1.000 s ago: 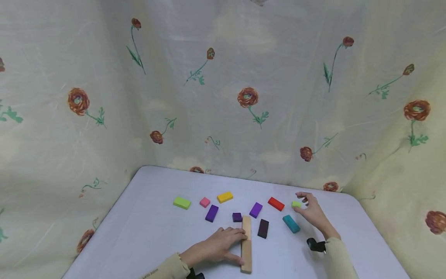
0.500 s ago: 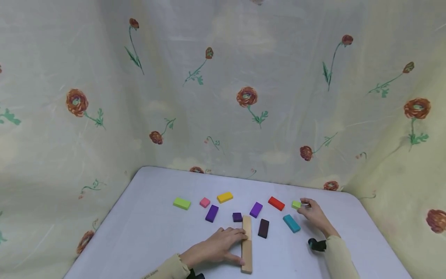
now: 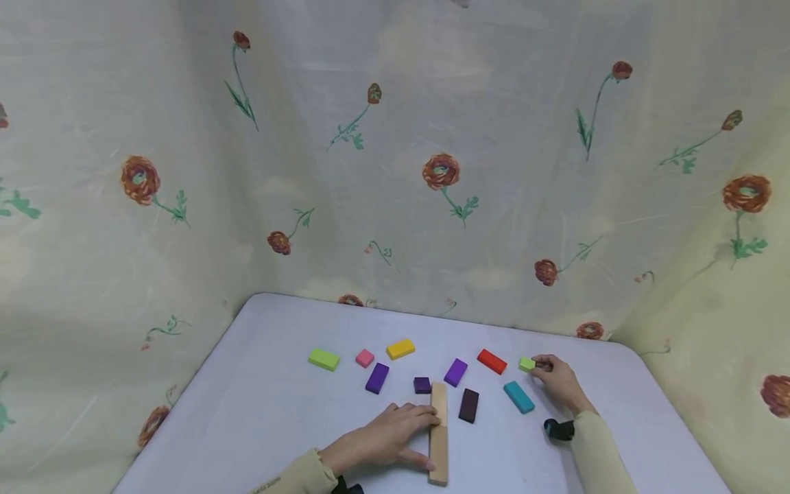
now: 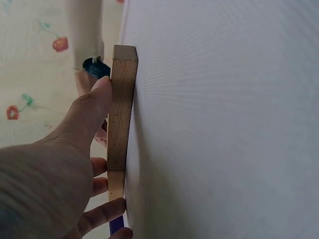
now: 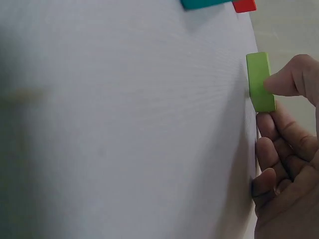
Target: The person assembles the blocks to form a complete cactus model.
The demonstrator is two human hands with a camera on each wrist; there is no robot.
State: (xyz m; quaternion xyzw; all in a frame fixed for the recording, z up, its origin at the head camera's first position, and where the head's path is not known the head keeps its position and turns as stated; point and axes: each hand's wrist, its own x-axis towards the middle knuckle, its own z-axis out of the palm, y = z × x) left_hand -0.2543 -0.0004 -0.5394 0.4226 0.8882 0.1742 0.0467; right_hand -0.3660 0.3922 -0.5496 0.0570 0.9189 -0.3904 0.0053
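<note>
Two plain wooden blocks stand end to end in a row, the nearer block [image 3: 439, 453] and the farther block [image 3: 439, 394]. My left hand [image 3: 385, 436] lies along their left side, thumb against the nearer block and fingers spread over the farther one. The left wrist view shows the straight thumb on the side of the nearer block [image 4: 122, 114]. At the far right, my right hand [image 3: 563, 384] pinches a light green block [image 3: 527, 364] between thumb and fingers. In the right wrist view, the thumb presses the face of this green block [image 5: 259, 74], its other fingers curled below.
Right of the row lie a dark brown block [image 3: 468, 405], a teal block [image 3: 518, 397], a red block [image 3: 492, 361] and a purple block [image 3: 455, 372]. Leftward are a small dark purple block [image 3: 422, 385], yellow block [image 3: 400, 349], pink block [image 3: 365, 358] and another green block [image 3: 324, 359].
My right hand has lowered slightly and its raised fingers have closed in behind the light green block. The left hand keeps its place on the wooden blocks.
</note>
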